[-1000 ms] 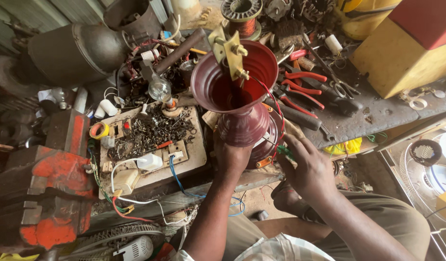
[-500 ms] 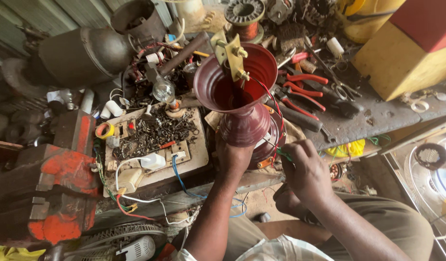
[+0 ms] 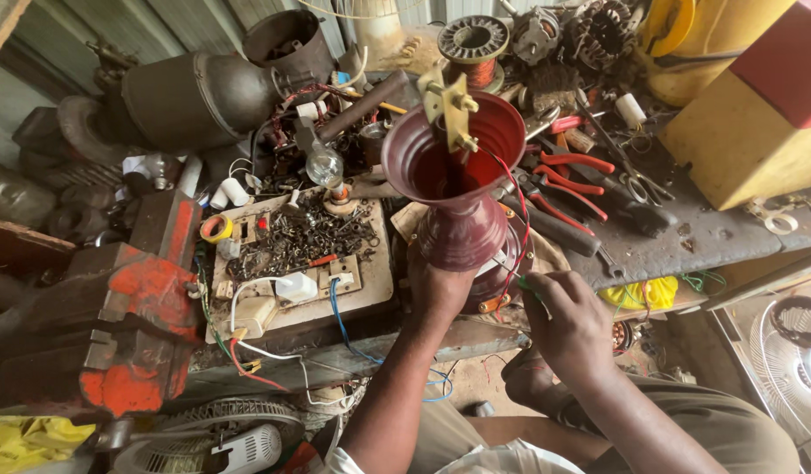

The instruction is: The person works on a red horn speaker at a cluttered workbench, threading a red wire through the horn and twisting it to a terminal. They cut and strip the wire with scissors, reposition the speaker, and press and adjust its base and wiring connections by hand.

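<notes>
Gripping the maroon housing (image 3: pixel 462 224) in left hand (image 3: pixel 436 294) at bench (image 3: pixel 686 241) front edge, right hand (image 3: pixel 568 320) pinching red wire (image 3: pixel 521 230): a hard tug could snap it.

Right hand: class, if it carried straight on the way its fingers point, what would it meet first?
Probably the lower body of the maroon funnel-shaped housing, just past the right hand, whose fingers pinch a thin tool; depth is uncertain.

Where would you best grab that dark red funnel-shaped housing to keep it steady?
Probably at the narrow waist below the flared mouth of the dark red housing, coming from below on the near side, much as the left hand does. The mouth is too wide and carries a yellowish bracket; the red wire and right hand occupy the right side.
</notes>
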Motion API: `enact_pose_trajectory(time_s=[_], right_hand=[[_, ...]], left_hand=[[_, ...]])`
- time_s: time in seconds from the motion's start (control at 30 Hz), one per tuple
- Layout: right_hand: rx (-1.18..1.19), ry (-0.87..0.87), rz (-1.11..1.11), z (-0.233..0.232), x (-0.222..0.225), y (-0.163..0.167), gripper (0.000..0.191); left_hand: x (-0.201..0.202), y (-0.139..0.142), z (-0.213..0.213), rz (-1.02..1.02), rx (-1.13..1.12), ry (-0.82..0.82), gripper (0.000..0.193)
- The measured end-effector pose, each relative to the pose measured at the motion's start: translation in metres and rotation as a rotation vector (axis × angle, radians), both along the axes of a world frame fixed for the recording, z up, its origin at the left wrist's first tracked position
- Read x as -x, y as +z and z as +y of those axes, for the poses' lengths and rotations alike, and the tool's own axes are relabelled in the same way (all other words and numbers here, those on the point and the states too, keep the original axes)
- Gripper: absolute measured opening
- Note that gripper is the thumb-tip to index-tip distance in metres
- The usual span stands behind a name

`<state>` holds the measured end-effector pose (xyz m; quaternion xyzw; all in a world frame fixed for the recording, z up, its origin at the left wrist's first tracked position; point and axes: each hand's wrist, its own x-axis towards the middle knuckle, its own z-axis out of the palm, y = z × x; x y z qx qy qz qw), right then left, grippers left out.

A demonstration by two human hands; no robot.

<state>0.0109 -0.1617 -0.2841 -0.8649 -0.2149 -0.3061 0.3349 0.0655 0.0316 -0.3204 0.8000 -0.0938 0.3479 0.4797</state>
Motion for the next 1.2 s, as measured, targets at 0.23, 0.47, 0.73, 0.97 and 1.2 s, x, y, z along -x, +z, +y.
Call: enact_pose_trajectory(time_s=[0.23,0.47,0.73,0.97,1.2], right_hand=[[0.030,-0.018,0.270,-0.002,-0.005,0.002,0.018],[-0.109,0.100,0.232,-0.018,0.008,-0.009,0.023],[-0.152,0.049,0.336,-0.043,0.030,-0.039,0.023],[-0.068,0.085,0.211,-0.048,0.027,-0.040,0.019],[-0.103,0.116,0.228,-0.045,0.027,-0.038,0.022]], left_hand=[[0.000,-0.006,-0.002,0.006,-0.007,-0.012,0.074],[0.004,-0.004,0.001,0.029,-0.010,-0.024,0.076],[-0.003,-0.005,0.031,0.271,-0.086,-0.186,0.073],[-0.021,0.008,0.062,0.568,-0.133,-0.460,0.053],[-0.014,0.025,0.061,0.556,0.018,-0.620,0.057]])
